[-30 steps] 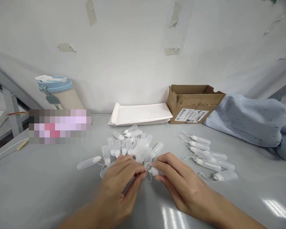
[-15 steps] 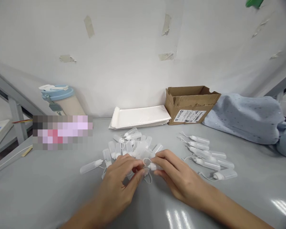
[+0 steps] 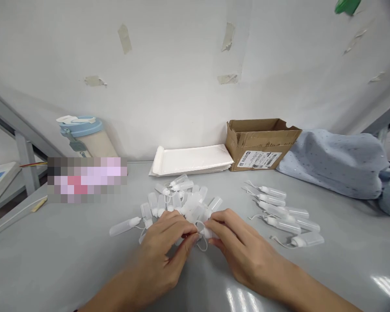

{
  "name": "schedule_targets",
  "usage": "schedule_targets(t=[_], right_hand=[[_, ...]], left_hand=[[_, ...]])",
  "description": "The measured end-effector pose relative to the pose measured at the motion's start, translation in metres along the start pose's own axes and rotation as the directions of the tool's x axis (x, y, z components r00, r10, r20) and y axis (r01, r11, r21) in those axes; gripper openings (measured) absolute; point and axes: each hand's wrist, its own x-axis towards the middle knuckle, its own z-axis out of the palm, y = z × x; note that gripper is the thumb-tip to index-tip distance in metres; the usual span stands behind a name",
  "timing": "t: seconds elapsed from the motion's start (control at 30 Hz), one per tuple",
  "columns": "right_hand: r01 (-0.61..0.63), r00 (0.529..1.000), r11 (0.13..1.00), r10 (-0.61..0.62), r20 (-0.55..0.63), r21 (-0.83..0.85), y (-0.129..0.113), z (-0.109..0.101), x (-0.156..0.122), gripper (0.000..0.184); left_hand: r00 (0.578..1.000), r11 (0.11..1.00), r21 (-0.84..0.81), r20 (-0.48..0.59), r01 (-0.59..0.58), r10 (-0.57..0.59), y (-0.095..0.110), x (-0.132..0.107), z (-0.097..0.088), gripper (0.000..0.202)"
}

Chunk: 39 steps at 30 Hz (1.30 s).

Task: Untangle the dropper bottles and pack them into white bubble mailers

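Observation:
My left hand (image 3: pixel 164 251) and my right hand (image 3: pixel 238 247) meet fingertip to fingertip over the grey table (image 3: pixel 52 260). Together they pinch one small translucent dropper bottle (image 3: pixel 205 232); its thin cap tether loops out below the fingers. Just beyond the fingers lies a heap of several identical bottles (image 3: pixel 182 201). One bottle (image 3: pixel 125 225) lies apart to the left of my left hand. To the right of my right hand, several more bottles (image 3: pixel 284 214) lie side by side in a row.
Against the back wall lie a stack of white padded envelopes (image 3: pixel 191 159) and an open cardboard box (image 3: pixel 261 143). A blue cloth bundle (image 3: pixel 339 162) fills the right side. A tumbler with a blue lid (image 3: pixel 84 136) stands at the left.
Both hands have stayed joined on the same small bottle, with only slight shifts of the fingertips. The view has tilted a little.

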Motion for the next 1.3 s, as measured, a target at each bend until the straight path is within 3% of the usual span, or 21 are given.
schedule_targets(t=[0.13,0.23,0.3,0.37,0.43,0.47,0.53,0.6,0.63,0.7,0.9,1.1,1.2,1.3], right_hand=[[0.002,0.999,1.000,-0.002,0.033,0.013,0.001,-0.005,0.001,0.024],[-0.030,0.999,0.996,0.033,0.030,-0.081,0.017,-0.018,0.002,0.030],[-0.066,0.996,0.983,0.054,-0.075,-0.170,0.032,-0.029,0.002,0.031],[-0.132,0.985,0.959,0.097,-0.146,-0.252,0.048,-0.041,0.002,0.027],[-0.218,0.974,0.913,0.181,-0.136,-0.346,0.064,-0.051,0.000,0.024],[-0.258,0.966,0.880,0.235,-0.108,-0.398,0.072,-0.054,-0.002,0.024],[-0.356,0.913,0.794,0.407,-0.005,-0.492,0.086,-0.060,-0.007,0.024],[-0.454,0.792,0.688,0.603,0.098,-0.566,0.098,-0.063,-0.014,0.024],[-0.473,0.755,0.662,0.644,0.120,-0.581,0.104,-0.064,-0.018,0.024],[-0.493,0.712,0.636,0.687,0.145,-0.594,0.114,-0.065,-0.025,0.025],[-0.528,0.657,0.634,0.727,0.202,-0.565,0.135,-0.061,-0.033,0.030],[-0.572,0.666,0.630,0.730,0.150,-0.526,0.133,-0.061,-0.024,0.028],[-0.563,0.730,0.684,0.675,0.109,-0.464,0.113,-0.056,-0.012,0.029],[-0.481,0.827,0.809,0.547,0.132,-0.338,0.080,-0.043,-0.001,0.026]], left_hand=[[0.999,0.999,-0.045,0.044,0.019,-0.017,-0.003,0.002,-0.007,0.017],[0.993,0.998,0.016,-0.097,0.067,-0.065,-0.005,0.004,-0.017,0.014],[0.947,0.983,0.125,-0.310,0.134,-0.090,-0.004,0.006,-0.026,0.010],[0.855,0.945,0.238,-0.514,0.223,-0.072,-0.005,0.007,-0.033,0.008],[0.796,0.902,0.350,-0.605,0.254,0.011,-0.008,0.008,-0.035,0.009],[0.807,0.884,0.408,-0.587,0.229,0.062,-0.012,0.009,-0.034,0.008],[0.896,0.853,0.508,-0.425,0.121,0.127,-0.019,0.009,-0.029,0.008],[0.975,0.847,0.530,-0.204,0.037,0.085,-0.024,0.008,-0.021,0.014],[0.991,0.856,0.517,-0.122,0.024,0.046,-0.024,0.007,-0.018,0.020],[0.998,0.879,0.477,-0.059,0.013,0.018,-0.021,0.006,-0.013,0.027],[0.995,0.915,0.402,-0.074,-0.036,0.072,-0.011,0.005,-0.013,0.027],[0.994,0.916,0.396,-0.053,-0.066,0.095,-0.012,0.005,-0.013,0.027],[0.992,0.934,0.352,-0.087,-0.056,0.092,-0.011,0.004,-0.012,0.025],[0.992,0.960,0.279,-0.114,-0.013,0.047,-0.010,0.003,-0.009,0.016]])
